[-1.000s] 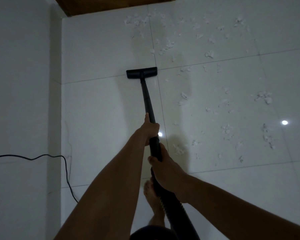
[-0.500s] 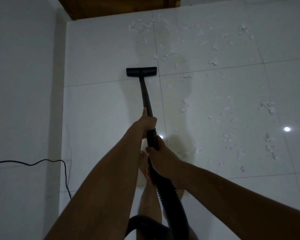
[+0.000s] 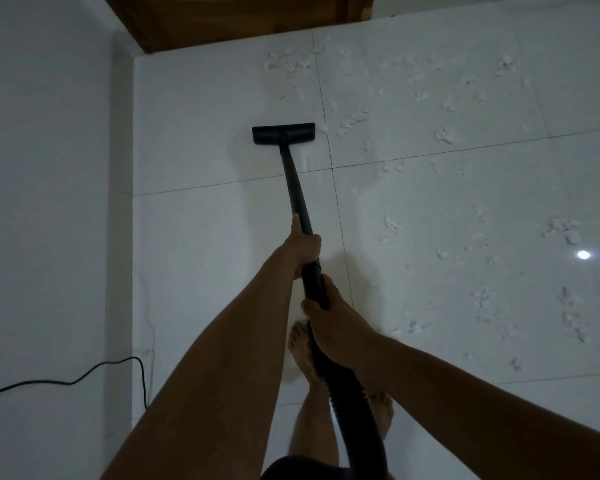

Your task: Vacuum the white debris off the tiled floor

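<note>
Hands [image 3: 303,245] around wand [image 3: 293,181], hose [image 3: 352,420] partly offscreen.

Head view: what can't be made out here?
Head view only:
- Vacuum body: out of frame; hose leaves at the bottom edge.
- Black cord: cut by the left edge, plug unseen.
- Floor nozzle: underside hidden, so debris beneath it unknown.
- White debris: extent past the right edge unseen.
- Wand to hose joint: partly covered by left hand and right hand.

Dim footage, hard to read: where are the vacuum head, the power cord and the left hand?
vacuum head [image 3: 283,133]: head view, middle of its top.
power cord [image 3: 134,357]: head view, top of its bend.
left hand [image 3: 302,244]: head view, its back.
</note>
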The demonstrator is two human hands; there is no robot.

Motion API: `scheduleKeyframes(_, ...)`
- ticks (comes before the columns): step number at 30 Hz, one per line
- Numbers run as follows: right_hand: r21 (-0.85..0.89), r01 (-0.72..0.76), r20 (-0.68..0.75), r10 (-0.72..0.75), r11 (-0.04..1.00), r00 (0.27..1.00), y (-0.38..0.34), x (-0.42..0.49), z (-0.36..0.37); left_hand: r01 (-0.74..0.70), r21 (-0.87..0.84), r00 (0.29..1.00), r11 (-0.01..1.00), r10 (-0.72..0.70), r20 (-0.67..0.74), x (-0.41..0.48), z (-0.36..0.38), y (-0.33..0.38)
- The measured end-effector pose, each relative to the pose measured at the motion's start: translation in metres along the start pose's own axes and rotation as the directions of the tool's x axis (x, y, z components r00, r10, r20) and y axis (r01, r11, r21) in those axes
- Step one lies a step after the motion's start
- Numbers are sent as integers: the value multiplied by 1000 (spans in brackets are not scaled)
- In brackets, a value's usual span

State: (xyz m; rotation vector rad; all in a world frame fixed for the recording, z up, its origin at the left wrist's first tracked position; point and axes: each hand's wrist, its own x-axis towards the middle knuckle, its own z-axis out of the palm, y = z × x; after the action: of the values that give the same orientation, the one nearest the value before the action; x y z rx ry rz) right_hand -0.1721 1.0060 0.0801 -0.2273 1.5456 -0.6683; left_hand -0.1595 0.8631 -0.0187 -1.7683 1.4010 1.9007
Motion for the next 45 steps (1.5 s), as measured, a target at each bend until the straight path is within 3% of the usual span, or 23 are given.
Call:
scheduleKeyframes(7,37,-37,-7,38,999,999,-32,25,1,-12,6,1000,1000,12,5,30,-20,27)
scheduleKeyframes(17,-51,-31,-66,28,998,997,-72,59,1,-48,36,999,998,48,-12,71,-40,58)
scheduleKeyframes(31,-63,-21,-66,17,998,998,-99,34,7,-5,7,1000,1000,5,30,42,-48,76)
scheduleKeyframes(45,-122,-28,-108,15,992,994,-131,80,-18,-32,23,999,999,32,14,95,-53,121)
